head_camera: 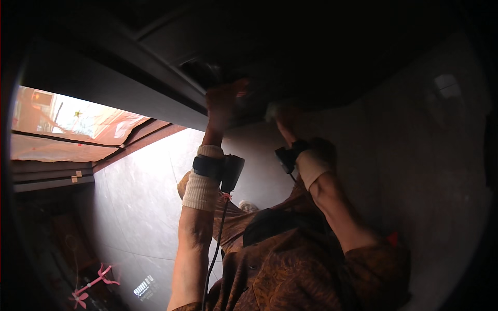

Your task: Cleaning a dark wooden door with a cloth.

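My left hand [223, 99] reaches up against a large dark panel or piece of furniture [167, 74], close to a glossy dark recess on it. Its fingers are blurred and in shadow. Farther right, my right hand [286, 112] is near the dark lower edge, with a pale, blurred thing [272, 111] at its fingers that may be a cloth. Each forearm wears a cream knit cuff and a strapped black device [232, 173] with a cable. The upper part of the view is too dark to read.
Grey floor tiles [136, 210] spread below. At the left, a doorway or window has a pinkish sheer curtain [70, 147] and a reddish-brown sill. A pink plastic hook-like thing [93, 283] lies at the lower left among dark objects.
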Motion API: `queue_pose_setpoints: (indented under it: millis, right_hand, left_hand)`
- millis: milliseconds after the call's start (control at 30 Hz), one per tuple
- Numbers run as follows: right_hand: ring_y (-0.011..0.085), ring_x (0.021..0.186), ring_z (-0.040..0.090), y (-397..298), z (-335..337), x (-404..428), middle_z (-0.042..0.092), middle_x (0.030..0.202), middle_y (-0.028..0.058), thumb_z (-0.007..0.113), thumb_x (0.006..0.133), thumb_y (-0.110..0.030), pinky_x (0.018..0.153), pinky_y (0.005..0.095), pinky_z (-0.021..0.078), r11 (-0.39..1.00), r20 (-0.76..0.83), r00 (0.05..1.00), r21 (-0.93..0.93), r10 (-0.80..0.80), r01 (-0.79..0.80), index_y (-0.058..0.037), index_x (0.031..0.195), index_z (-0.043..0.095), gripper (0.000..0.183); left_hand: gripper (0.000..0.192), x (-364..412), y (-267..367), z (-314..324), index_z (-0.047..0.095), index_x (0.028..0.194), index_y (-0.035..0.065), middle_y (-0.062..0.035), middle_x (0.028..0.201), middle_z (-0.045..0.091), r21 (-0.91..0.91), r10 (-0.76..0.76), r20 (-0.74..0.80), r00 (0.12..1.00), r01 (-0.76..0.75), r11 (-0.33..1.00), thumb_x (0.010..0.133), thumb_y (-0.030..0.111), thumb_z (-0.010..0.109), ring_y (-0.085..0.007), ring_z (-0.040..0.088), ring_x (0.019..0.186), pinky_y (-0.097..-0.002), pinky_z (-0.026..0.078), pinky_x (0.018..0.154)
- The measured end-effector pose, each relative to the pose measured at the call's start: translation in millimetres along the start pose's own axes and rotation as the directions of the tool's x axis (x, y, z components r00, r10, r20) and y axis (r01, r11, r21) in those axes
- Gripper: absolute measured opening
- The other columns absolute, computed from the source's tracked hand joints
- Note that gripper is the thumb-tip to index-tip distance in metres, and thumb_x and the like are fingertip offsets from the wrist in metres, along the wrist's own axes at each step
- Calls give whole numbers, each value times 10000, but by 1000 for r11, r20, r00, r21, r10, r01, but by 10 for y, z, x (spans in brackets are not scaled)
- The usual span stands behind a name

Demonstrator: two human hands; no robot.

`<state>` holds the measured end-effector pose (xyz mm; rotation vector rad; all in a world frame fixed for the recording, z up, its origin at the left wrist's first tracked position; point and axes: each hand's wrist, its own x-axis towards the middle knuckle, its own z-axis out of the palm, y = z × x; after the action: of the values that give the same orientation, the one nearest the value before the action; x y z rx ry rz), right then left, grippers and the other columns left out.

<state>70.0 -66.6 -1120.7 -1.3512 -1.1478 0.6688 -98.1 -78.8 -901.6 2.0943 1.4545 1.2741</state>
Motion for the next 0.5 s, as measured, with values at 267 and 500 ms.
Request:
queue_pose_setpoints:
  millis: [267, 500]
  right_hand:
    - [217, 910, 571, 367, 1122, -165, 605, 1005, 127, 485, 848, -150, 799, 354, 444, 953, 355, 901, -257, 250, -163, -4, 1057, 568, 269]
    - [193, 824, 556, -617, 818, -101, 588, 933, 117, 488, 844, -150, 721, 356, 443, 830, 393, 840, 261, 375, -493, -2, 1029, 565, 249]
  left_hand:
    - [193, 231, 356, 221, 703, 904, 22, -66, 796, 701, -268, -466, 122, 876, 481, 835, 832, 191, 644, -76, 643, 736, -226, 485, 683]
    - [205, 59, 39, -7, 693, 963, 113, -60, 771, 692, -282, -348, 62, 935, 351, 893, 788, 216, 660, -158, 675, 748, -263, 518, 685]
